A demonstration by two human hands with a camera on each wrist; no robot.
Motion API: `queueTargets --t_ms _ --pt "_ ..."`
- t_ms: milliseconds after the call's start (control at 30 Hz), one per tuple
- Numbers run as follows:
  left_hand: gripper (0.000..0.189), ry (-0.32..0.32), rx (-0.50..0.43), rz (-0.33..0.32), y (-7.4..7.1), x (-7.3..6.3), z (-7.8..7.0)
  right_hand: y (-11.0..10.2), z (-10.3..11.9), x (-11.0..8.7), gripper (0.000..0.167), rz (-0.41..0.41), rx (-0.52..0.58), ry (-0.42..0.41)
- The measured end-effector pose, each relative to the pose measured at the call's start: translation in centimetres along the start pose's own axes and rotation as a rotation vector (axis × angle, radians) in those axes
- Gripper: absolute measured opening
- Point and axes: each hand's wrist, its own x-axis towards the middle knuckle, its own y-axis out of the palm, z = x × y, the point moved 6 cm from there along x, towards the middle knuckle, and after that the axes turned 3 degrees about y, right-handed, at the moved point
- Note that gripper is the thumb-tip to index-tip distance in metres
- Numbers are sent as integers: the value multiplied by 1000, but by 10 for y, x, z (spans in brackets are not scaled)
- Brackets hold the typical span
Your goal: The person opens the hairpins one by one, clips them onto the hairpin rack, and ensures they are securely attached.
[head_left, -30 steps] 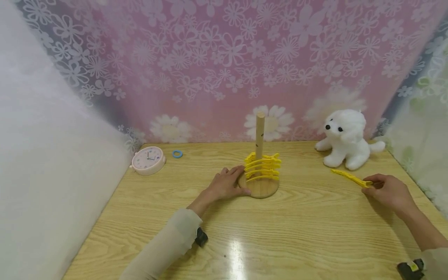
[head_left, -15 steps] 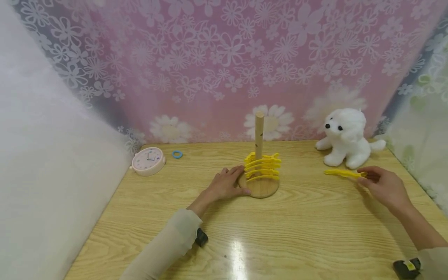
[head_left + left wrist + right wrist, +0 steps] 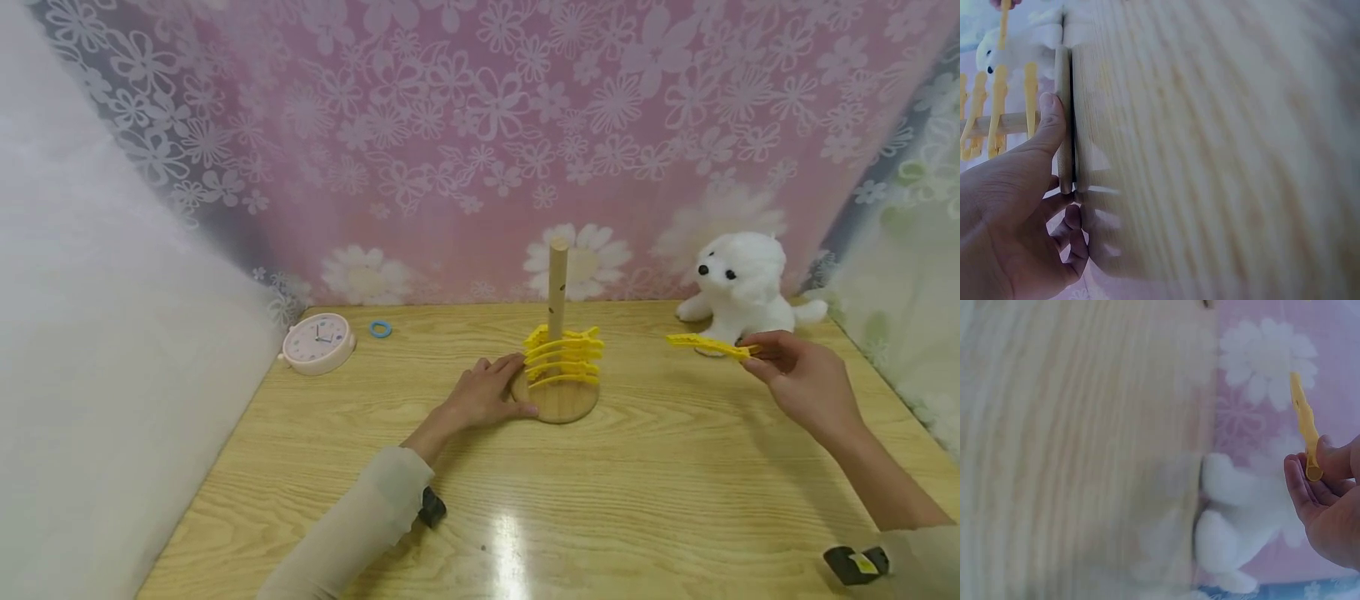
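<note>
In the head view a wooden stand (image 3: 557, 292), a round base with an upright post, is at the middle of the table. Several yellow hair clips (image 3: 564, 357) are stacked around the lower post. My left hand (image 3: 483, 396) holds the base's left edge; the left wrist view has the thumb (image 3: 1050, 122) over the base and the other fingers curled by its rim. My right hand (image 3: 810, 383) pinches one end of another yellow hair clip (image 3: 705, 343), raised above the table, its free end pointing left. In the right wrist view this clip (image 3: 1304, 419) sits between thumb and fingers.
A white plush dog (image 3: 742, 287) sits at the back right, just behind the right hand. At the back left lie a pink clock (image 3: 318, 343) and a blue ring (image 3: 380, 329). A flowered curtain (image 3: 480, 150) hangs along the table's back edge.
My right hand has lifted the hair clip off the table area by the dog and carried it up and left. My left hand and the stand have stayed put.
</note>
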Motion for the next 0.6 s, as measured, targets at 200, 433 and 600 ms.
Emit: queueTargets --t_ms 200,433,600 --pt "95 -4 -18 7 1 0 0 -4 24 3 22 -19 16 17" --pt "95 -5 -17 9 1 0 0 -4 48 4 24 -39 109 96" --pt "95 -8 -21 3 -1 -1 -1 -2 72 7 27 -45 220 73"
